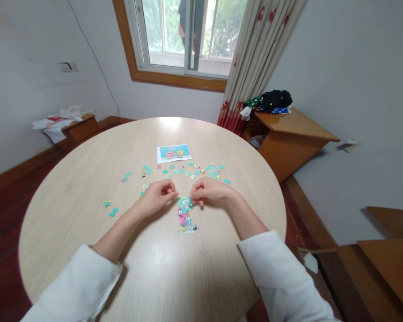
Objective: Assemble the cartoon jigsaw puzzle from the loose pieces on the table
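A partly joined jigsaw puzzle lies flat on the round table, a narrow upright strip printed with pink, white and teal cartoon figures. My right hand is at its upper right corner, thumb and fingers closed on a small teal puzzle piece at the edge. Just off the upper left corner, my left hand has its fingers curled and the tips pressed together; whatever they may hold is too small to make out. Loose jigsaw pieces lie scattered beyond both hands.
A printed picture sheet lies behind the loose pieces on the wooden table. A few pieces sit apart at the left. Past the table's right edge stands a wooden cabinet with cloths on top. A curtain hangs beside the window.
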Demonstrator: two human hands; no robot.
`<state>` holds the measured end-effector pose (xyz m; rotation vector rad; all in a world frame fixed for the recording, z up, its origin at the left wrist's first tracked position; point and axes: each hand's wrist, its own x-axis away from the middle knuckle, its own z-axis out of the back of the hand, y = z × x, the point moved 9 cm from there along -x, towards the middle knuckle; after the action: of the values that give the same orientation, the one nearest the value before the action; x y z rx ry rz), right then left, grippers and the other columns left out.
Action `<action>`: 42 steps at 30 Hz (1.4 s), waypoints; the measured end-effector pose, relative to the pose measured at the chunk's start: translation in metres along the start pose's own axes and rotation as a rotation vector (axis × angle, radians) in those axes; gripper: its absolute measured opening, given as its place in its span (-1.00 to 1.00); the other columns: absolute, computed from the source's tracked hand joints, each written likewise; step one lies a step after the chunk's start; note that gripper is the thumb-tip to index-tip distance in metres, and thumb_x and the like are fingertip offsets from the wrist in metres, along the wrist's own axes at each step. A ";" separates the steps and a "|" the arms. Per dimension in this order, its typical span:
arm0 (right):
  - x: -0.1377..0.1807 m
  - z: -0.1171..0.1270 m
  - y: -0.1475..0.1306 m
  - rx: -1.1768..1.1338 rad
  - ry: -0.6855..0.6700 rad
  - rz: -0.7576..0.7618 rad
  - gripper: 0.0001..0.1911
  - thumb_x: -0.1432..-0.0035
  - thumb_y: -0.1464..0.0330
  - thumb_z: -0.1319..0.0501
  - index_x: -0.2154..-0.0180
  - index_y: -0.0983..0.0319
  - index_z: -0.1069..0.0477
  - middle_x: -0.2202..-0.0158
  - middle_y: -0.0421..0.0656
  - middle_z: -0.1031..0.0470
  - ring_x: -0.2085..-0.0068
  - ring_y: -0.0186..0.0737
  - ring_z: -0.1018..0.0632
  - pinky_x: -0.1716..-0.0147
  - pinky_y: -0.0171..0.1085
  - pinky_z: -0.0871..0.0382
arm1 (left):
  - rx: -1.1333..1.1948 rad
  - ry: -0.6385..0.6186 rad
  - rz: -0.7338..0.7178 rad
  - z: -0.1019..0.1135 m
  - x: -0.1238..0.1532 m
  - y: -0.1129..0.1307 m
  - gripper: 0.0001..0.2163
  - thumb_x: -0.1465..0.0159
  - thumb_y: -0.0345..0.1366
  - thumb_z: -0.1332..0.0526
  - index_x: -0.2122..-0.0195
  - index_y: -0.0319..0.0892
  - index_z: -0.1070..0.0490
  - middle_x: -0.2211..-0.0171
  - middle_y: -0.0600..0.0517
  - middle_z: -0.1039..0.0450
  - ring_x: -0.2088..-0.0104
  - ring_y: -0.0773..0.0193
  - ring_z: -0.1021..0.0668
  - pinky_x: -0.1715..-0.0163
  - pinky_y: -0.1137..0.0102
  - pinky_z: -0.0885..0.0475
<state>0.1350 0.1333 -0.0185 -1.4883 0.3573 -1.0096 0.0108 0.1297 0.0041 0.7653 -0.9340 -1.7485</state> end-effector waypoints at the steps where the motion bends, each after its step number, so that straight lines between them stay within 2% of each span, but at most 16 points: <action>1: 0.002 -0.001 0.001 0.020 -0.029 -0.017 -0.94 0.14 0.51 -0.20 0.60 0.34 -0.41 0.62 -0.21 -0.47 0.65 -0.47 -0.39 0.63 -0.43 -0.27 | -0.028 -0.038 -0.002 -0.005 0.001 0.001 -0.85 -0.10 -0.22 -0.18 0.52 -0.17 -0.29 0.60 0.10 -0.31 0.56 0.36 -0.33 0.53 0.42 -0.21; 5: 0.008 -0.005 0.003 0.095 -0.093 -0.069 -0.93 0.13 0.52 -0.22 0.60 0.35 -0.41 0.61 -0.19 -0.50 0.61 -0.47 -0.44 0.62 -0.45 -0.20 | -0.107 -0.163 0.011 -0.021 0.008 0.004 -0.82 -0.11 -0.18 -0.18 0.50 -0.17 -0.29 0.60 0.12 -0.28 0.56 0.36 -0.31 0.54 0.44 -0.16; 11: 0.011 -0.010 0.010 0.127 -0.129 -0.153 -0.90 0.11 0.53 -0.21 0.61 0.33 -0.38 0.64 -0.22 -0.48 0.60 -0.46 -0.47 0.65 -0.47 -0.09 | -0.187 -0.238 0.019 -0.030 0.012 0.008 -0.83 -0.08 -0.22 -0.19 0.54 -0.16 -0.25 0.63 0.16 -0.23 0.57 0.37 -0.28 0.55 0.45 -0.15; 21: 0.010 -0.017 0.017 0.167 -0.193 -0.218 -0.84 0.09 0.43 -0.31 0.59 0.33 -0.37 0.64 -0.24 -0.47 0.59 -0.45 -0.49 0.61 -0.47 -0.19 | -0.227 -0.257 -0.027 -0.033 0.011 0.008 -0.86 -0.07 -0.30 -0.18 0.58 -0.16 -0.24 0.65 0.16 -0.23 0.59 0.38 -0.28 0.55 0.47 -0.14; 31: 0.009 -0.017 0.011 0.253 -0.152 -0.187 -0.83 0.07 0.54 -0.21 0.64 0.31 -0.32 0.70 -0.26 -0.40 0.64 -0.46 -0.44 0.63 -0.45 -0.11 | -0.235 -0.261 -0.031 -0.034 0.011 0.009 -0.85 -0.06 -0.31 -0.19 0.59 -0.16 -0.24 0.66 0.17 -0.22 0.60 0.39 -0.27 0.56 0.47 -0.13; 42: 0.013 -0.016 0.008 0.365 -0.100 -0.177 -0.80 0.12 0.58 -0.15 0.68 0.26 -0.27 0.77 -0.30 -0.33 0.67 -0.44 -0.39 0.62 -0.43 -0.21 | -0.249 -0.266 -0.024 -0.034 0.011 0.011 -0.85 -0.06 -0.33 -0.18 0.60 -0.15 -0.22 0.66 0.17 -0.21 0.60 0.38 -0.26 0.54 0.45 -0.13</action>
<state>0.1330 0.1123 -0.0228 -1.2457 -0.0329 -1.0701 0.0401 0.1082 -0.0045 0.3908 -0.8609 -1.9749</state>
